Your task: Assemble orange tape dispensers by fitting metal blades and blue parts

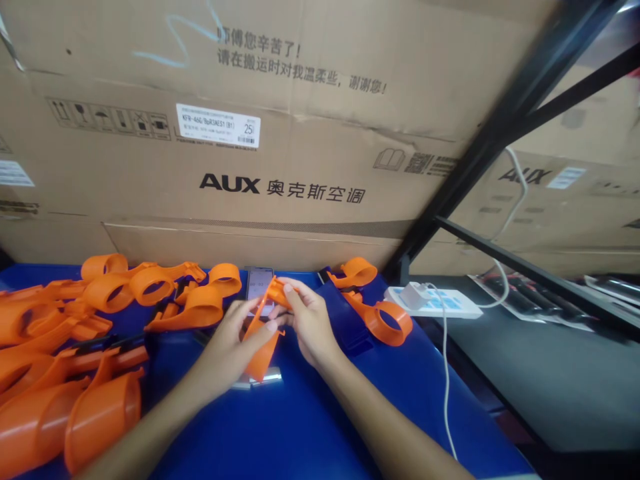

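Between both hands, over the middle of the blue surface (280,433), is an orange plastic piece with a curved cup-like part (261,357). My left hand (227,350) is closed round its lower side, thumb pressed along it. My right hand (307,323) pinches its narrow upper end; the fingertips partly hide what is there. A phone with a lit screen (260,277) lies just behind the hands. Under the orange piece, a small shiny flat object (273,375) shows in part; its kind is unclear.
Many similar orange ring-ended pieces (104,417) crowd the left side. Two more orange pieces (390,325) lie at the right. A white power strip (460,303) with a plug and cable sits beside a black metal frame (460,167). Large cardboard boxes (300,153) stand behind.
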### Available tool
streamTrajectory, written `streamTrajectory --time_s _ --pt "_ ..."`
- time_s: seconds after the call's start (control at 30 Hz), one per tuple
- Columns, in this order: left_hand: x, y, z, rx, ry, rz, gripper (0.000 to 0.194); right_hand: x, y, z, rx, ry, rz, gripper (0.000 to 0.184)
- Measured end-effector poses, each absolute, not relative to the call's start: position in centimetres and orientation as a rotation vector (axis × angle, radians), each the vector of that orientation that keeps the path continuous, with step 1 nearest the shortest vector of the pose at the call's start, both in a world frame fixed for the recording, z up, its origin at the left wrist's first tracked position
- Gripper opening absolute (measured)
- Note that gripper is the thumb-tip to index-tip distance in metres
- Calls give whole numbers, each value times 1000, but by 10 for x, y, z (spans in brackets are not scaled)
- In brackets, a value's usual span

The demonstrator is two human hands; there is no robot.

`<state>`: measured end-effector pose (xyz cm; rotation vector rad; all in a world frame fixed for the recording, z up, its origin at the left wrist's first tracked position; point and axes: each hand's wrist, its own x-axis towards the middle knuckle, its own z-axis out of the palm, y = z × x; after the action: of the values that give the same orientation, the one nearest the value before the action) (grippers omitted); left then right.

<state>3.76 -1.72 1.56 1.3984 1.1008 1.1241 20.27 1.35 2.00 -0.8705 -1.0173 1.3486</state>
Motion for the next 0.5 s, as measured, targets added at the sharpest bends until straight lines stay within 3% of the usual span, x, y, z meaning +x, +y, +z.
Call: streamTrajectory --time_s 0.27,0.5 --pt "45 -27 21 797 869 1150 45 195 5 24 -850 -1042 1445 45" --pt "42 -26 15 663 798 1216 29 222 7 23 -1042 -1579 988 38"
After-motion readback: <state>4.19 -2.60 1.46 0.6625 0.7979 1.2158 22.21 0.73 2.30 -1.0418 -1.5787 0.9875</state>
